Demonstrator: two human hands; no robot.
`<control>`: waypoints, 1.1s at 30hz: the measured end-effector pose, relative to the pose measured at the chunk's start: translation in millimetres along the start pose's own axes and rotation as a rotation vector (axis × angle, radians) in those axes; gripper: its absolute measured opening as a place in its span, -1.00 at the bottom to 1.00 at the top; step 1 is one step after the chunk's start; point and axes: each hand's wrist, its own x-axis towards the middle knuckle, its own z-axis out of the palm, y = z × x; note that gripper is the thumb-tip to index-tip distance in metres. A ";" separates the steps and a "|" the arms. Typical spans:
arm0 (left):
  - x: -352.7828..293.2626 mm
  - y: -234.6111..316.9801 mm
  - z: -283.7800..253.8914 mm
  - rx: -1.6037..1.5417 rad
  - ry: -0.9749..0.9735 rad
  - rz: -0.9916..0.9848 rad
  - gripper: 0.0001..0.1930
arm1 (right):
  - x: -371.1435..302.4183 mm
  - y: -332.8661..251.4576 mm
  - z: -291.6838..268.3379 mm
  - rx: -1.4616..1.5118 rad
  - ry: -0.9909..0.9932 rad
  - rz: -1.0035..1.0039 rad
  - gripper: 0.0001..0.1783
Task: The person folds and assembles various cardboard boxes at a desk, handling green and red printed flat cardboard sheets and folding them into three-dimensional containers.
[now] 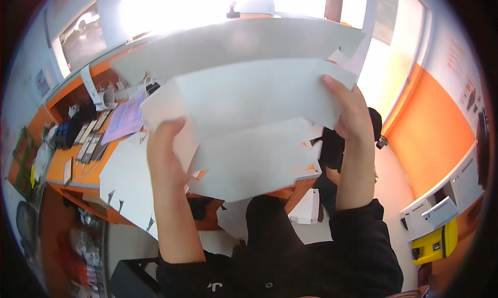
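Note:
A large white cardboard sheet (249, 98), creased into panels with cut flaps, is held up in front of me above the desk. My left hand (168, 147) grips its left side, thumb on the near face and the other fingers hidden behind. On the right edge, my right hand (350, 109) pinches the board the same way, thumb toward me. Below and to the left, another white cardboard sheet (127, 176) with small notches lies on the orange desk (85, 173), partly covered by the raised one.
Several flat dark devices (92, 147) and a purple sheet (124, 119) lie on the desk's left part, near a white paper roll (107, 98). Someone in black (332, 150) is partly hidden beyond my right arm. A yellow bin (436, 243) stands by a white cabinet (461, 186) at right.

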 end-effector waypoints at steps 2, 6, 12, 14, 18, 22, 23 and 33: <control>2.9 -0.2 15.6 1.037 -0.109 0.609 -0.77 | 0.9 3.3 -1.3 0.058 0.056 0.000 -0.47; -19.1 -14.6 67.7 0.607 -0.247 0.985 -0.43 | -13.6 17.7 -3.6 0.267 0.155 -0.082 -0.53; -20.9 2.6 116.6 0.824 -0.264 1.215 -0.66 | -72.0 51.7 -26.6 0.618 0.273 -0.015 -0.46; 2.5 -12.4 126.9 1.122 -0.296 1.007 -0.62 | -97.5 71.1 -34.1 0.705 0.230 0.143 -0.40; 49.3 -84.8 123.6 1.365 -0.473 0.890 -0.83 | -144.3 114.8 -36.9 0.494 0.005 0.394 -0.33; 75.3 -153.8 113.8 1.585 -0.958 0.379 -0.66 | -191.7 127.4 -35.9 0.562 -0.156 0.642 -0.34; 78.7 -164.9 112.8 1.626 -1.069 0.256 -0.61 | -200.5 127.4 -34.4 0.571 -0.158 0.662 -0.35; -29.0 -128.2 69.5 1.437 -1.380 0.369 -0.20 | -212.5 150.9 -27.3 0.694 -0.269 0.545 -0.17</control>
